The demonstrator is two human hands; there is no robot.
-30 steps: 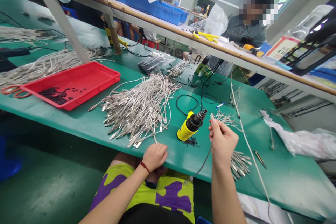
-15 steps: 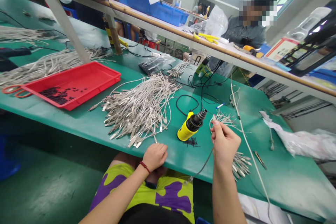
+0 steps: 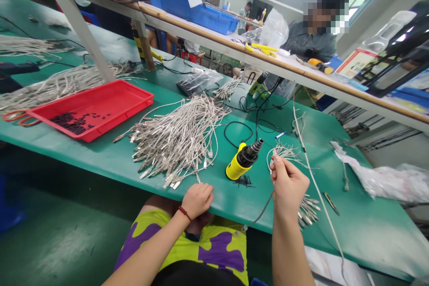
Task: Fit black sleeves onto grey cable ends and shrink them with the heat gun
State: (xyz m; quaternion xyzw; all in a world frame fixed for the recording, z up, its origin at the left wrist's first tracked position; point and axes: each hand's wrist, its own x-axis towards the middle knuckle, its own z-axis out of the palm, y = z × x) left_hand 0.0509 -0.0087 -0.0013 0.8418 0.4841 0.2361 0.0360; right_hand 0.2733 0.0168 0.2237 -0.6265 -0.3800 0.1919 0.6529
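Note:
My right hand (image 3: 288, 183) is closed in a pinch on a thin cable, held up to the right of the heat gun's nozzle. The grey cable (image 3: 264, 209) hangs below the hand past the table edge, with a clear plug at its lower end. Upright on the table stands the yellow and black heat gun (image 3: 237, 166), with thin black tube pieces (image 3: 244, 182) beside its base. My left hand (image 3: 198, 199) rests at the table's front edge with curled fingers; anything inside them is hidden. Just beyond it lies a large pile of white USB cables (image 3: 177, 136).
A red tray (image 3: 125, 94) with small black pieces and orange-handled scissors (image 3: 20, 117) are at left. More cables (image 3: 308, 211) lie behind my right forearm. A white cord (image 3: 317, 183) crosses the table at right. A shelf (image 3: 214, 38) spans above; a person (image 3: 310, 42) is beyond it.
My right hand has shifted very slightly right and down, still pinching the cable. The left hand stays at the table edge. The view has tilted a little.

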